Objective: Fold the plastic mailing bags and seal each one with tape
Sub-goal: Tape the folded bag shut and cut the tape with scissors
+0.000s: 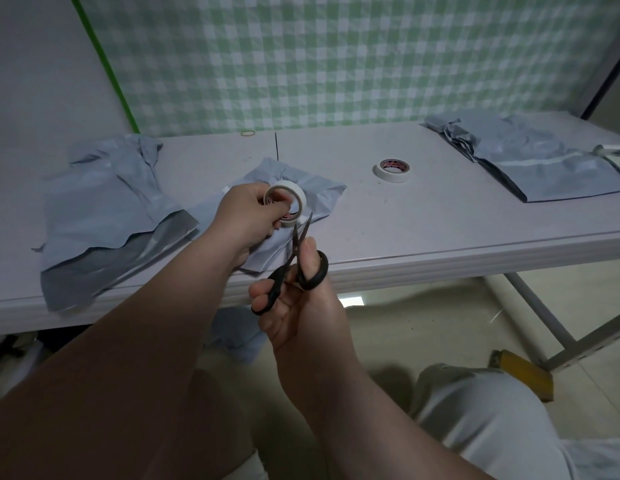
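Evidently mid-job: the left hand grips a tape roll just above 1 folded bag, and the right hand below it holds scissors aimed at the roll. Sealing looks unfinished; the bag heap left of both hands likely waits.

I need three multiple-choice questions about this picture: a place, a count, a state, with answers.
1. Where is the free tape roll? A) on the table B) on the floor C) on a bag
2. How many tape rolls show? A) one B) two C) three
3. The right hand is: A) flat, empty B) gripping the scissors C) pressing a bag
1 A: it lies on bare tabletop. 2 B: the held tape roll in the left hand, plus the free one. 3 B: its fingers pass through the black handles.
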A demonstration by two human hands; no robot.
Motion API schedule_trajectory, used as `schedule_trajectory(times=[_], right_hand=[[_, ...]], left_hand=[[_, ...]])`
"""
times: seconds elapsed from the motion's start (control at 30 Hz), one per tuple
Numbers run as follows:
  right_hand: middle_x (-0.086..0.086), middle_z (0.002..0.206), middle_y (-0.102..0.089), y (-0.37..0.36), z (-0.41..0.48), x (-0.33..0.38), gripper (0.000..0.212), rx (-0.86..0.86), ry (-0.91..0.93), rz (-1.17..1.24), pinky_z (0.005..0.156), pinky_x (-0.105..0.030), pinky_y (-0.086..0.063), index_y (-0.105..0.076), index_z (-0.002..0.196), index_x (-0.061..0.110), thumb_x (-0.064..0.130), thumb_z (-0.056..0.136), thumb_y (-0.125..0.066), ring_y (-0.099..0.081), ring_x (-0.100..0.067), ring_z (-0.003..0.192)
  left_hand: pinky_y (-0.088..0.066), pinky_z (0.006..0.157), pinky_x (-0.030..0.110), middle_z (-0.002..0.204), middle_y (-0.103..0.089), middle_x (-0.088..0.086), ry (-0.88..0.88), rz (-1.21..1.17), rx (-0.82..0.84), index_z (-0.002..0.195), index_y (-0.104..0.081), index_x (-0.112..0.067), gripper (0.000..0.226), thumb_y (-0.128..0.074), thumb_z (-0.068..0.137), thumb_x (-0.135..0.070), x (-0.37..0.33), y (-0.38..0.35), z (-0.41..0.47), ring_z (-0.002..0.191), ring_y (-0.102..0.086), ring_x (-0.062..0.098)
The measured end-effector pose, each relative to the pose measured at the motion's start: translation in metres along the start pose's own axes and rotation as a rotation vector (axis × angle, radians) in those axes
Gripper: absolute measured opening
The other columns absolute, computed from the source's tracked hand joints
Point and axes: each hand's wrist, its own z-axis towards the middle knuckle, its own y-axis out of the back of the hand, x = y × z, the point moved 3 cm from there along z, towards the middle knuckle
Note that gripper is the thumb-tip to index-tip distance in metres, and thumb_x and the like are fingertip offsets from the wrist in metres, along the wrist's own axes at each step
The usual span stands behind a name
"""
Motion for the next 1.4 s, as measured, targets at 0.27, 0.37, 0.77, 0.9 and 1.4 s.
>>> schedule_trajectory(times=[0.27, 0.37, 0.77, 0.9, 1.4], right_hand=[[-0.005, 0.058, -0.057, 0.000, 0.006, -0.001, 0.038, -0.050, -0.006, 0.015, 0.042, -0.016, -0.036, -0.060, 0.090, 0.013, 0.047, 0.094, -0.045, -0.051, -0.009, 0.048], [-0.006, 0.058, -0.058, -0.001, 0.009, -0.001, 0.036, -0.067, -0.014, 0.016, 0.041, -0.016, -0.037, -0.058, 0.096, 0.011, 0.045, 0.095, -0.046, -0.052, -0.009, 0.046], [-0.002, 0.063, -0.056, 0.000, 0.010, -0.007, 0.031, -0.013, 0.132, -0.049, 0.045, -0.016, -0.039, -0.053, 0.094, 0.013, 0.043, 0.095, -0.047, -0.052, -0.008, 0.053], [-0.003, 0.064, -0.055, 0.002, 0.011, -0.007, 0.036, -0.015, 0.173, -0.093, 0.045, -0.017, -0.038, -0.053, 0.100, 0.007, 0.042, 0.096, -0.046, -0.052, -0.007, 0.053], [0.000, 0.061, -0.056, 0.006, 0.007, -0.009, 0.027, -0.051, 0.240, -0.189, 0.046, -0.016, -0.037, -0.050, 0.094, 0.009, 0.035, 0.094, -0.050, -0.048, -0.005, 0.050]], left_hand=[[-0.038, 0.051, 0.024, 0.061, -0.058, 0.006, -0.011, 0.004, 0.013, 0.077, -0.067, -0.020, 0.017, -0.065, 0.086, -0.006, -0.001, 0.000, -0.003, 0.044, -0.045, 0.011], [-0.037, 0.047, 0.020, 0.056, -0.056, 0.002, -0.015, 0.019, 0.009, 0.075, -0.066, -0.022, 0.019, -0.065, 0.086, -0.006, -0.001, 0.000, -0.004, 0.037, -0.044, 0.003], [-0.033, 0.040, 0.013, 0.042, -0.052, -0.011, -0.027, 0.048, 0.004, 0.078, -0.068, -0.020, 0.015, -0.064, 0.086, -0.008, -0.003, 0.001, -0.008, 0.037, -0.043, 0.003], [-0.029, 0.035, 0.012, 0.037, -0.050, -0.011, -0.024, 0.049, 0.009, 0.074, -0.065, -0.022, 0.020, -0.064, 0.086, -0.007, -0.003, 0.001, -0.008, 0.033, -0.039, 0.002], [-0.029, 0.035, 0.013, 0.036, -0.050, -0.012, -0.007, 0.041, 0.017, 0.074, -0.065, -0.024, 0.021, -0.063, 0.086, -0.007, -0.003, 0.001, -0.008, 0.040, -0.040, 0.010]])
